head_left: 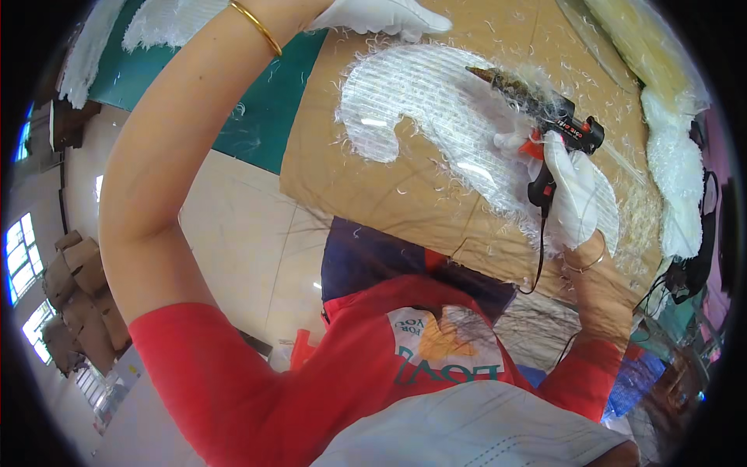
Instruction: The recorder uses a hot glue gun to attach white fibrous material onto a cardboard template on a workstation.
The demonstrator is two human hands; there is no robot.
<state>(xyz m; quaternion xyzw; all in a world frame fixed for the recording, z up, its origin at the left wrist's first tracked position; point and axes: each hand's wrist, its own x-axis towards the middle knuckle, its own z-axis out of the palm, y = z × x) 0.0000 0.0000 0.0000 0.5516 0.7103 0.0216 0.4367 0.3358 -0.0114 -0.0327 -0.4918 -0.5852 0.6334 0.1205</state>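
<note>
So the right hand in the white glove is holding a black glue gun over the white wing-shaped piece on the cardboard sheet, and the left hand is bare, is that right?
Not quite. In the head view the left hand is not bare: it wears a white glove too, with a gold bangle on that wrist. The rest holds: the gloved right hand holds the black glue gun over the white wing-shaped piece on the cardboard sheet.

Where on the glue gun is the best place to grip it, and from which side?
Probably the black handle of the glue gun, taken from below and behind, as the gloved right hand grips it. The handle hangs down from the body with the cord leaving its base, while the feather-stuck nozzle points up-left over the white feather shape, so the front end is best avoided.
</note>
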